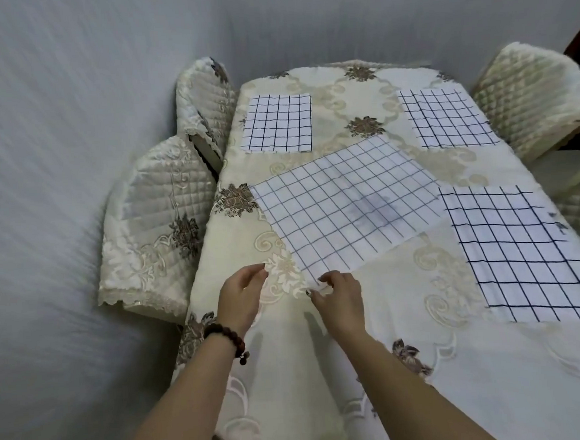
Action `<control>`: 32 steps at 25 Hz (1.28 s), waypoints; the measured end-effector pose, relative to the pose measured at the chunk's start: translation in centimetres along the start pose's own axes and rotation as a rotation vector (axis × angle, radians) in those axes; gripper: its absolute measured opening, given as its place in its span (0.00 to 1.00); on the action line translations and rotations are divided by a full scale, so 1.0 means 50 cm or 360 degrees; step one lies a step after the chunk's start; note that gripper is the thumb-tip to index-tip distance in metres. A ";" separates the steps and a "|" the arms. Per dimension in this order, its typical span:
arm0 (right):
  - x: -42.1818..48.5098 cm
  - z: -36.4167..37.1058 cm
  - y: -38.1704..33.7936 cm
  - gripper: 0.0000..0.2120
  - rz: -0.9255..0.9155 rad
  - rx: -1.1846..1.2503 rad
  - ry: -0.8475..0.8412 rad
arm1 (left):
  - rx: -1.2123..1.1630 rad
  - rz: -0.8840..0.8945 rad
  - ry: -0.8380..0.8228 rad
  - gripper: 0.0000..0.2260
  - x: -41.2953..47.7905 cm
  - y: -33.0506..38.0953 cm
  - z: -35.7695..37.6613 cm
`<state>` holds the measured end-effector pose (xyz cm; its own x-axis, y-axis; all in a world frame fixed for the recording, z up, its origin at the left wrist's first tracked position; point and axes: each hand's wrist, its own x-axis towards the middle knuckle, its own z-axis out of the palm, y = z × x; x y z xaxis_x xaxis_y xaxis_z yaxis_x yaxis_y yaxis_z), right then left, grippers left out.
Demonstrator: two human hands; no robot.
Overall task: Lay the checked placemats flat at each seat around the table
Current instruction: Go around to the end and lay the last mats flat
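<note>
While I watch through the head camera, the only view I have, the right hand (338, 299) sits at the near corner of the middle placemat (346, 209), with thumb and curled fingers closed on that corner in a pinch. The left hand (242, 292) hovers just left of the same corner over the tablecloth (408, 314), its fingers loosely curled and holding nothing; I see no contact between it and the mat. A bead bracelet (226, 337) circles the left wrist. From the pinched corner the mat spreads away from both hands towards the table's centre. It lies skewed to the table edges, one corner pointing straight at the hands, and its long axis runs diagonally from near left to far right. Its rightmost corner reaches the edge of the near-right placemat (524, 255); I cannot tell whether the two overlap. That mat, the far-left placemat (276, 124) and the far-right placemat (446, 117) lie flat and roughly square to the table sides. Quilted chair covers show on the left (151, 222) and on the right (530, 100).
</note>
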<state>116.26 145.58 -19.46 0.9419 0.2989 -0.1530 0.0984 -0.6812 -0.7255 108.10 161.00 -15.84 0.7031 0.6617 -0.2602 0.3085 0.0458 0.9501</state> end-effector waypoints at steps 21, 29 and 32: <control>0.079 0.007 -0.021 0.06 0.0004 -0.0006 0.0282 | 0.1271 0.1138 -0.0868 0.15 0.140 -0.006 0.141; 0.007 -0.107 -0.013 0.06 -0.0175 0.0065 0.0400 | 0.1174 0.1396 -0.0761 0.05 0.100 0.040 0.181; -0.014 -0.146 -0.003 0.09 -0.0173 0.0033 0.0444 | 0.1140 0.1486 -0.0767 0.04 0.070 0.058 0.183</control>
<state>117.91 140.58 -14.34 0.9783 0.1725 0.1147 0.1998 -0.6405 -0.7415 117.33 156.61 -15.56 0.9535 -0.1209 0.2760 -0.2578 -0.8016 0.5395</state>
